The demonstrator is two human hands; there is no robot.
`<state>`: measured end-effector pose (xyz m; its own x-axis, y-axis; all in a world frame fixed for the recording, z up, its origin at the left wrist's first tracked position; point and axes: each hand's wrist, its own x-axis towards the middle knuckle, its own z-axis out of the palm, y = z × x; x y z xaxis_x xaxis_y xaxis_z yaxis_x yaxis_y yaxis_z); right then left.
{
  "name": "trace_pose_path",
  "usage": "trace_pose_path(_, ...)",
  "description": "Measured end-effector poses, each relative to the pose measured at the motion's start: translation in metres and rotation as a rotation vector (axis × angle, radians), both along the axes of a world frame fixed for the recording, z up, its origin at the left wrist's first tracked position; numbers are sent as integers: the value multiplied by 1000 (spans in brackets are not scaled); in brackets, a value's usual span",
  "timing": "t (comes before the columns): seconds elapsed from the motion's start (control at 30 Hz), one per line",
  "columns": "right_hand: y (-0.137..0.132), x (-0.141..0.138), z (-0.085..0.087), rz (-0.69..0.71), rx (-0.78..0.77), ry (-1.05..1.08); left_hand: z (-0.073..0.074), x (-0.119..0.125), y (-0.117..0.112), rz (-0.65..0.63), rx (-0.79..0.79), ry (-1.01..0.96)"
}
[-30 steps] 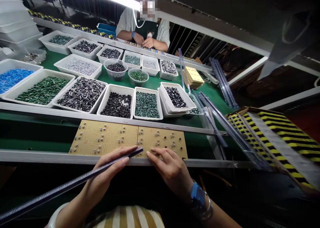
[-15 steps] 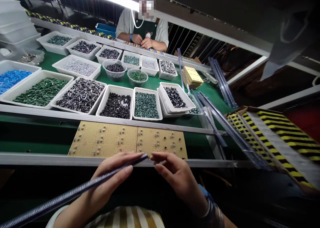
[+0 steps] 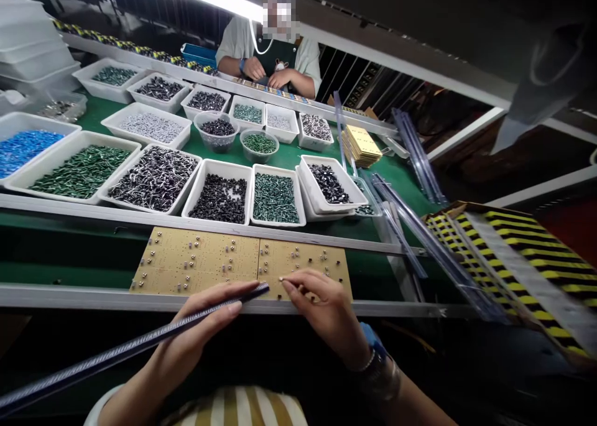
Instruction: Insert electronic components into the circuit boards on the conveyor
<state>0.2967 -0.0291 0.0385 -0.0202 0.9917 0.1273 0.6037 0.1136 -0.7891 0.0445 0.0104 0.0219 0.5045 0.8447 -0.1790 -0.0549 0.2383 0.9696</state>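
My left hand (image 3: 199, 319) is closed around a long, thin plastic component tube (image 3: 125, 349), which slants from the lower left up to its open end just past my fingertips. Small parts show in a row inside the tube. A tiny pale electronic component (image 3: 281, 279) is pinched between the thumb and forefinger of my right hand (image 3: 326, 311), over the front of the right circuit board (image 3: 275, 261). Beside it lies the left circuit board (image 3: 168, 265). Both tan boards carry small silver, grey and black parts. My right hand hides some of the right board.
White trays of components, such as green ones (image 3: 275, 196) and black ones (image 3: 218, 201), stand behind a metal rail (image 3: 326, 239). Clear tubes (image 3: 420, 252) and a yellow-black striped box (image 3: 522, 252) lie to the right. A co-worker's hands (image 3: 268, 74) are across the bench.
My right hand has moved slightly up, away from the tube's end, and a small component now shows in its pinch. The tube has shifted a little left.
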Motion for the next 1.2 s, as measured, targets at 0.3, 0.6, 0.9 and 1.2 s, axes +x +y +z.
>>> trace_pose_path(0.3, 3, 19, -20, 177, 401, -710, -17, -2, -2, 66, -57, -10)
trace_pose_path(0.6, -1, 16, -16, 129, 397, -687, -18, -5, -4, 76, -34, 14)
trace_pose_path(0.9, -8, 1, 6, -11, -226, 183, 10, 4, 0, -52, 191, 33)
trace_pose_path(1.2, 2, -12, 12, 73, -493, 486, 4, -10, 7, -124, -7, 38)
